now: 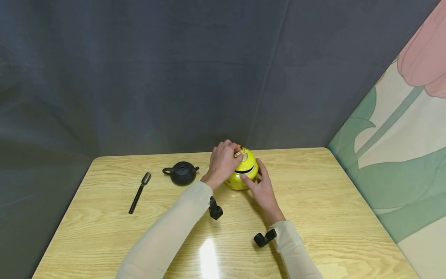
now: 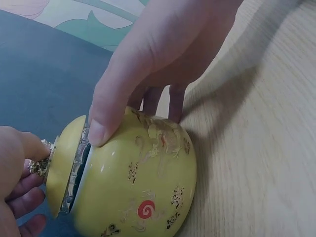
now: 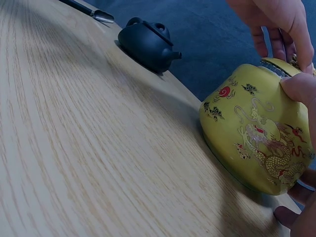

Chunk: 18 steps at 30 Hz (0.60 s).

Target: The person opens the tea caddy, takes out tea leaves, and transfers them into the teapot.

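A round yellow jar (image 1: 238,182) with dragon decoration stands near the table's back edge. My left hand (image 1: 223,161) pinches the ornate gold knob (image 2: 39,165) of its yellow lid (image 2: 64,170). The lid is slightly raised and tilted, and a dark gap and a clear, crinkled seal show beneath its edge in the left wrist view. My right hand (image 1: 263,190) holds the jar body from the right, thumb on the front near the rim, other fingers around the far side. The jar's inside is hidden.
A small dark teapot (image 1: 182,173) stands left of the jar. Further left lies a tea scoop (image 1: 140,193) with a black handle and metal head. A dark curtain (image 1: 167,77) rises behind the wooden table (image 1: 313,201), and a floral-patterned cloth (image 1: 411,162) is on the right.
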### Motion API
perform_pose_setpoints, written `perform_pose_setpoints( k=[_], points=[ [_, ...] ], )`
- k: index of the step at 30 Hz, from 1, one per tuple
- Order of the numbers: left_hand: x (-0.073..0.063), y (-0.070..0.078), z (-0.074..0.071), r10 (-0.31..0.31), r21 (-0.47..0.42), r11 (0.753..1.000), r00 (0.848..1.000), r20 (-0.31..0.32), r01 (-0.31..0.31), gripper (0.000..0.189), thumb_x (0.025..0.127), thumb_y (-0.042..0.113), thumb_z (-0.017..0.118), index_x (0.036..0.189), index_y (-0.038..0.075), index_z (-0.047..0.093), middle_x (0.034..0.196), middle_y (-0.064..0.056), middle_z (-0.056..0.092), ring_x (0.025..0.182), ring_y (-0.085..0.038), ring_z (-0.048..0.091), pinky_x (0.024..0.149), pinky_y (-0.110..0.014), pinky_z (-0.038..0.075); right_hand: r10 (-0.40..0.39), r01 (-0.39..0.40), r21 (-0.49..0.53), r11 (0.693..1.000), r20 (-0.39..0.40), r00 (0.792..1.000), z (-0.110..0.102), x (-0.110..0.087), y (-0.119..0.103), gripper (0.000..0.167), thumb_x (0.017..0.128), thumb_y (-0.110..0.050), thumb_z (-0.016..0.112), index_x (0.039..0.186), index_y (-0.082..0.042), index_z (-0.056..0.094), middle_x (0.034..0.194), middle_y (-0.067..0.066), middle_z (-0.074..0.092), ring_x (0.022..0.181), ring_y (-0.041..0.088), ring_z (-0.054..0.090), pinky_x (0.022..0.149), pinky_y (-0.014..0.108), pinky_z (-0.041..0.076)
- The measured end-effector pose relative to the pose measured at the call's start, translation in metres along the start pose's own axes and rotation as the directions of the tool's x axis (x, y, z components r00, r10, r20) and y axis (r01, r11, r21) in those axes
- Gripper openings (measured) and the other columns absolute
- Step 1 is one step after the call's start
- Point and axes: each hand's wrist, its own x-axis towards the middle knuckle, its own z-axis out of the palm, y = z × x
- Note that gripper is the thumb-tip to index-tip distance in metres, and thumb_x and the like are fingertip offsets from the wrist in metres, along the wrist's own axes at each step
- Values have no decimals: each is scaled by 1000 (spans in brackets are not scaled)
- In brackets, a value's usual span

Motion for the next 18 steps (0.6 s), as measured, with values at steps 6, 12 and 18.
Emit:
perform_pose_setpoints(
  k=[6, 12, 18],
  points=[
    [-4, 1, 3, 27, 20, 999, 1000, -7, -27, 27, 103, 31, 73, 121, 12, 77, 114, -3, 69, 108, -23, 63, 99, -41, 53, -1, 1, 7, 1000, 3, 1000, 2, 0, 0, 93, 102, -40, 73, 172, -21, 16, 174, 13, 28, 158, 32, 35, 124, 55, 39],
    [-7, 1, 4, 37, 36, 999, 999, -12, -37, 26, 102, 32, 74, 120, 13, 77, 113, -2, 69, 105, -21, 62, 96, -40, 53, 6, -6, 4, 1000, 3, 1000, 1, 0, -1, 92, 102, -40, 73, 172, -22, 16, 175, 13, 26, 158, 34, 35, 124, 58, 38],
    [-6, 2, 5, 24, 24, 999, 1000, -4, -24, 27, 102, 32, 73, 121, 13, 77, 114, -3, 69, 107, -22, 62, 97, -40, 54, 19, -18, -9, 1000, 20, 1000, -1, 0, -2, 95, 101, -43, 74, 173, -22, 14, 174, 15, 28, 158, 35, 35, 125, 58, 37]
  ],
)
